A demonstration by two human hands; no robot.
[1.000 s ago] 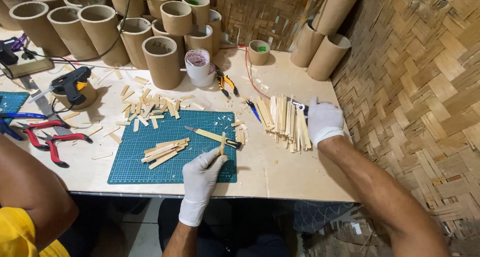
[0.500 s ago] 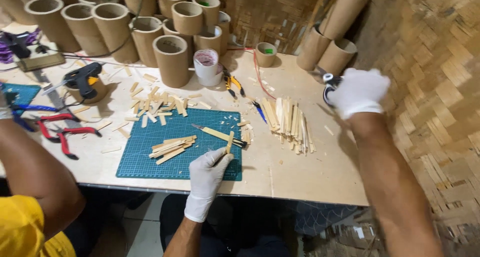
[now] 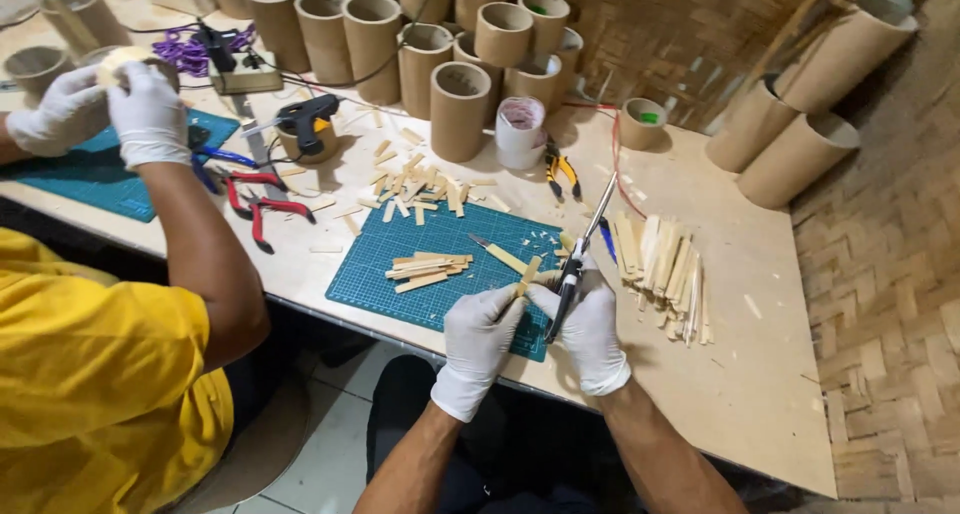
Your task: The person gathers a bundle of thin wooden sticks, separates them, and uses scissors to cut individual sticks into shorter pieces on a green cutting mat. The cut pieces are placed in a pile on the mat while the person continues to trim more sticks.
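My left hand (image 3: 480, 336), in a white glove, pinches a short bamboo strip (image 3: 527, 274) over the near edge of the blue-green cutting mat (image 3: 370, 274). My right hand (image 3: 592, 332), also gloved, grips a black-handled craft knife (image 3: 580, 256) whose metal end points up and away. The two hands are close together, with the knife next to the strip. A small pile of cut bamboo strips (image 3: 425, 269) lies on the mat to the left. A bundle of longer bamboo slats (image 3: 665, 269) lies on the table just right of my hands.
A person in a yellow shirt (image 3: 90, 374) works at the left with gloved hands (image 3: 110, 109) on a cardboard ring. Several cardboard tubes (image 3: 460, 109) stand at the back. Red pliers (image 3: 262, 206), a glue gun (image 3: 305, 119) and yellow pliers (image 3: 560, 169) lie on the table. Woven bamboo wall at right.
My right hand went from the slat bundle out to the far right, then came back beside my left hand holding the craft knife. The left hand kept its hold on the strip.
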